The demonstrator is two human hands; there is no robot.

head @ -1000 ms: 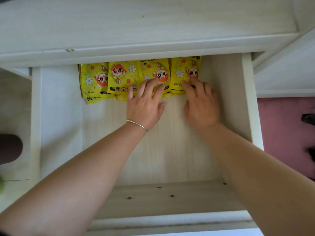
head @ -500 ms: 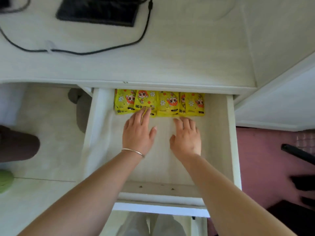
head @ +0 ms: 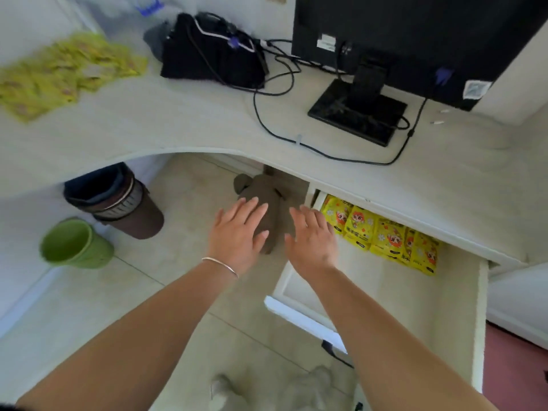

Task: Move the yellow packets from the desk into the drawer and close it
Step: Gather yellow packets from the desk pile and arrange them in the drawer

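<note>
A pulled-out white drawer [head: 479, 318] sits at the right under the desk top. Several yellow packets [head: 385, 237] lie in a row along its back. A blurred heap of more yellow packets [head: 63, 71] lies on the desk [head: 207, 126] at the far left. My left hand [head: 238, 232] hovers over the floor, left of the drawer, fingers spread and holding nothing. My right hand [head: 311, 240] hangs above the drawer's left wall, also spread and holding nothing.
A black monitor [head: 400, 40] on its stand, cables [head: 275, 126] and a black bag [head: 213, 51] occupy the desk's back. Under the desk stand a brown bin [head: 118, 207], a green bin [head: 72, 244] and a brown soft toy [head: 272, 200].
Both hands have left the packets in the drawer and drawn back to the left, out of it. The view has swung up and left, bringing the desk top and its packet heap into sight.
</note>
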